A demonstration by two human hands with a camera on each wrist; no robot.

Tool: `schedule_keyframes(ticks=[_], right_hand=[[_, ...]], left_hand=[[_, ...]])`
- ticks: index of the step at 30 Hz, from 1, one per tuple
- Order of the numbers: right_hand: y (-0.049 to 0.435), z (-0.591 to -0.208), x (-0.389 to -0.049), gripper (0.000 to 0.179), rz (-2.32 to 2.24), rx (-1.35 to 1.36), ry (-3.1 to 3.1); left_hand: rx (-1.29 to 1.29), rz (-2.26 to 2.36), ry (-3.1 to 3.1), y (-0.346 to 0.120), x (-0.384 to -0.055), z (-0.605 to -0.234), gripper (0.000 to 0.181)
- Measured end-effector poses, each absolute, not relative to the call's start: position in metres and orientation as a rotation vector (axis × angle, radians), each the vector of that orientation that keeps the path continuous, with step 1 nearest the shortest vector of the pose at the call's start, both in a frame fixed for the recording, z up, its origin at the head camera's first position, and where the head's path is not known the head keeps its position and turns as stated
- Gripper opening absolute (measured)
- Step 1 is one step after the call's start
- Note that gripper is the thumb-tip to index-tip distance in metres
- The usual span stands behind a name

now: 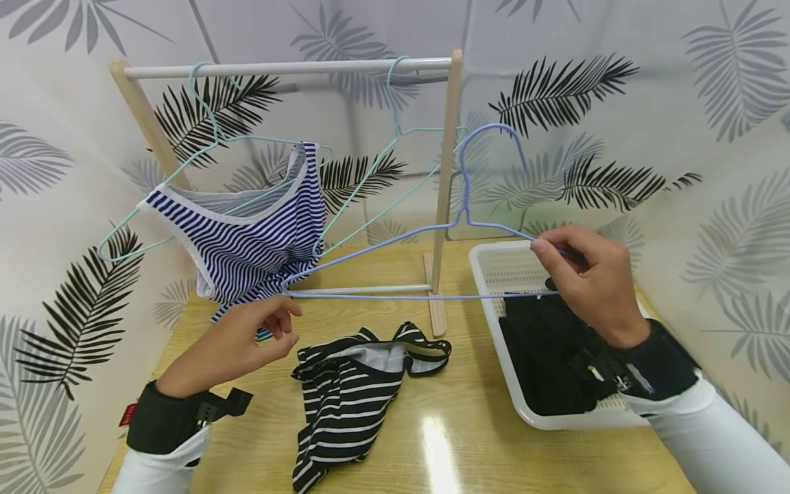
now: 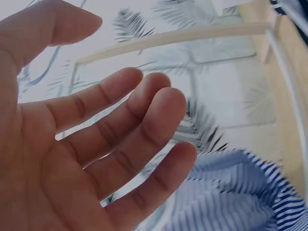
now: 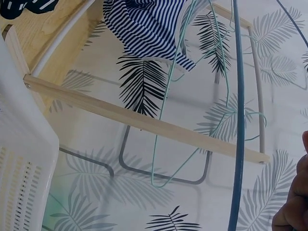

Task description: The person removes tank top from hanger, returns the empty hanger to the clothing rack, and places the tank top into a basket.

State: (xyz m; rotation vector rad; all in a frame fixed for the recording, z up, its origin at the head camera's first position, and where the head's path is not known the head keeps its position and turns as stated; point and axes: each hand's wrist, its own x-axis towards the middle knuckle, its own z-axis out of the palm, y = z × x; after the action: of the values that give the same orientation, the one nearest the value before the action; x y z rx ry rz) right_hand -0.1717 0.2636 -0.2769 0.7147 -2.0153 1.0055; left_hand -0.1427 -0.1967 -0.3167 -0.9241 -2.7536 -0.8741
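My right hand (image 1: 589, 281) pinches a blue-violet hanger (image 1: 464, 185) by its right shoulder, holding it upright in front of the rack. My left hand (image 1: 241, 343) is beside the hanger's left end; in the left wrist view its fingers (image 2: 163, 115) are loosely bent and hold nothing. A navy-and-white striped tank top (image 1: 265, 247) hangs on a mint-green hanger (image 1: 206, 110) at the left. Below, a black-and-white striped garment (image 1: 352, 405) lies crumpled on the table (image 1: 469, 439). In the right wrist view my right hand (image 3: 293, 202) shows only at the edge.
A wooden rack with a white top bar (image 1: 296, 69) stands at the back. A second mint-green hanger (image 1: 395, 103) hangs bare near its right post. At the right, a white basket (image 1: 494, 329) holds black clothing (image 1: 543, 357). Behind is a leaf-patterned curtain (image 1: 382, 27).
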Motion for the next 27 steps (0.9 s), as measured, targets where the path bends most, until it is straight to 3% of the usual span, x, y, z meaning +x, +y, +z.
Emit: schedule_keyframes(ticks=[8,16,20,27], right_hand=[[0.261,-0.278,-0.173,0.004,0.997,0.73,-2.014],[0.245,-0.281,-0.176,0.004,1.015,0.815,-2.042],[0.238,-0.281,-0.175,0.004,1.03,0.838,-2.051],[0.227,-0.277,-0.167,0.011,1.045,0.842,-2.055]], left_hand=[[-0.834,-0.78,-2.588,-0.196,-0.134,-0.275,0.05],[-1.081,-0.842,-2.384,-0.164,-0.137,-0.255,0.081],[-1.167,-0.88,-2.381,-0.151,-0.139,-0.258,0.083],[-1.204,-0.922,-2.362,-0.144,-0.14,-0.268,0.072]])
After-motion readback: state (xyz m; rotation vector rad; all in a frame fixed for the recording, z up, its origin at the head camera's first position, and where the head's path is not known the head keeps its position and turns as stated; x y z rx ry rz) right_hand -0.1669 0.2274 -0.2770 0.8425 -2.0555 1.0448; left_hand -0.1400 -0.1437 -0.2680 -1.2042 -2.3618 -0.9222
